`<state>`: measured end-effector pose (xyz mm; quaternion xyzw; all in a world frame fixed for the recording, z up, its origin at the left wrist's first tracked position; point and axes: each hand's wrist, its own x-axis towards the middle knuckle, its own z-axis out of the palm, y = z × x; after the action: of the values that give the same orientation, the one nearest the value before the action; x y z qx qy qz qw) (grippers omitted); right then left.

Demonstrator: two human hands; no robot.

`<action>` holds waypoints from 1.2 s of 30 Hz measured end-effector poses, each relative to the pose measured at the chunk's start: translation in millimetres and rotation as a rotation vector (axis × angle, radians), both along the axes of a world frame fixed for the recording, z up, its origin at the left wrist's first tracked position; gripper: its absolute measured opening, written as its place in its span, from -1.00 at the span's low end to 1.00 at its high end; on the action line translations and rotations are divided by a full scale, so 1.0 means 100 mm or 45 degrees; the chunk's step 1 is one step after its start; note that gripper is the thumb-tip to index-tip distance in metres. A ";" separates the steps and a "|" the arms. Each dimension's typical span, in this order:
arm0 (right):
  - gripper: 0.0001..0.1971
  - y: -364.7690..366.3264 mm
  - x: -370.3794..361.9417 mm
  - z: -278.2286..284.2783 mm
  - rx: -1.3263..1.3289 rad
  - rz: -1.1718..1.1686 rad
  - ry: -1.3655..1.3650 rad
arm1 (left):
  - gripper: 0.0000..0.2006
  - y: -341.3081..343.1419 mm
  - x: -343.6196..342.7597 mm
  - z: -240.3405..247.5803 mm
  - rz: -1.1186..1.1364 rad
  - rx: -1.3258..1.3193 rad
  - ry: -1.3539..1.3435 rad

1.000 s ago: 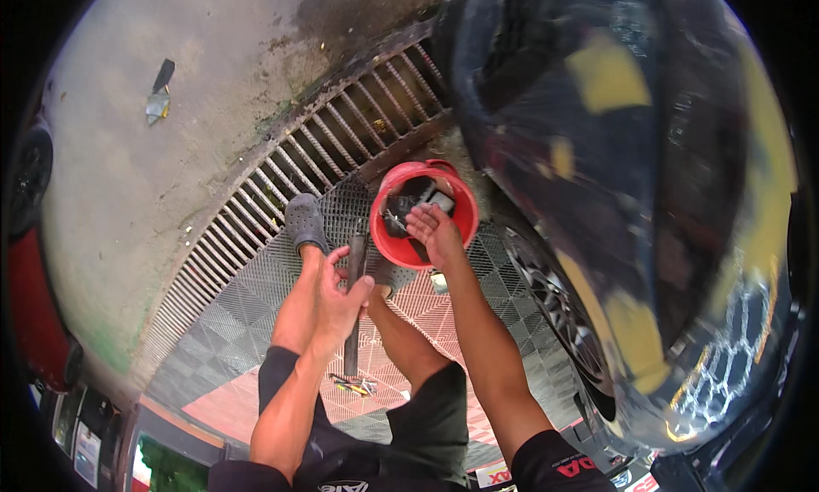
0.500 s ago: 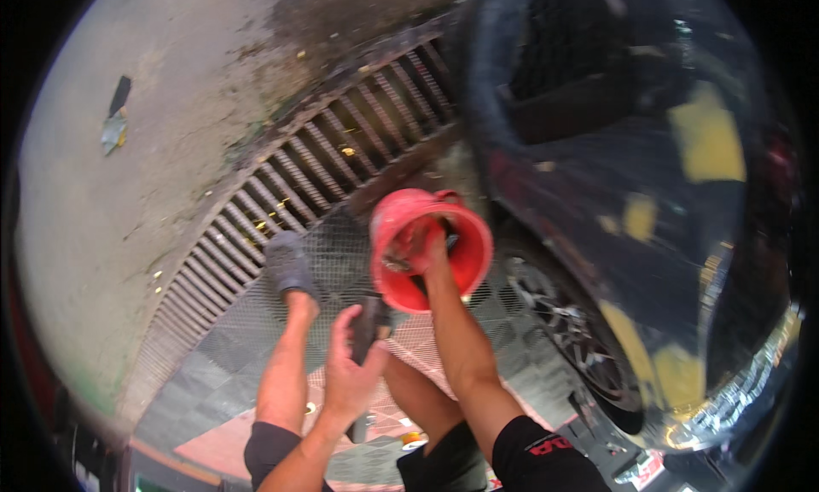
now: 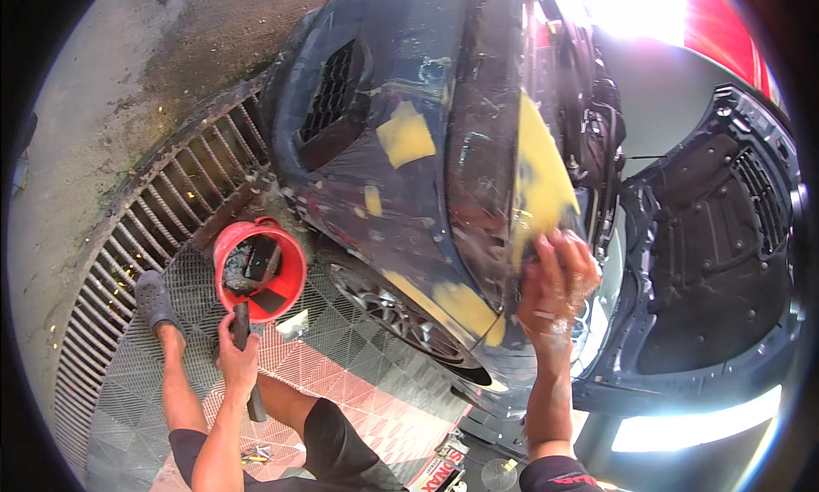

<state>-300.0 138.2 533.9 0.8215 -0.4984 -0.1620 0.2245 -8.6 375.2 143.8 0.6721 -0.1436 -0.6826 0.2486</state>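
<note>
My left hand (image 3: 239,362) is wrapped round a long dark sanding block (image 3: 255,404), held low beside the red bucket (image 3: 295,270). My right hand (image 3: 559,287) is wet and presses on the front of the dark car (image 3: 401,74), at the lower end of a long yellow filler patch (image 3: 539,181). Its fingers are curled over something dark, mostly hidden under them. Inside the bucket lie a dark block (image 3: 263,260) and a wet grey clump (image 3: 237,274).
The car's raised hood (image 3: 708,262) fills the right side. Below the bumper is the front wheel (image 3: 388,309). A metal drain grate (image 3: 183,189) curves along the left. Grey and red floor tiles (image 3: 341,364) lie underfoot, with a printed box (image 3: 439,466) near the lower edge.
My right hand has come out of the bucket and up onto the car's yellow patch. My left hand keeps the sanding block. The view has swung right, toward the car.
</note>
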 end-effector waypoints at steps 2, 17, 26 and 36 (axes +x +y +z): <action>-0.45 -0.18 0.11 -0.07 0.103 -0.056 0.176 | -0.35 -0.01 -0.02 -0.02 -0.043 -0.029 -0.044; -0.34 -0.40 0.17 0.01 0.370 0.147 0.317 | -0.37 0.14 -0.13 -0.07 0.007 0.046 -0.048; -0.39 -1.03 0.51 -0.16 0.340 0.183 0.247 | -0.40 -0.09 -0.18 0.58 0.056 -0.336 -0.236; -0.36 -0.32 -0.60 0.76 0.704 0.267 0.095 | -0.44 -2.07 -1.04 1.86 0.161 -1.026 -0.253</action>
<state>-359.5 106.6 609.7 0.8920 -0.3393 -0.2976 0.0260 -113.0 167.9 329.9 0.5913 -0.3807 -0.4870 0.5180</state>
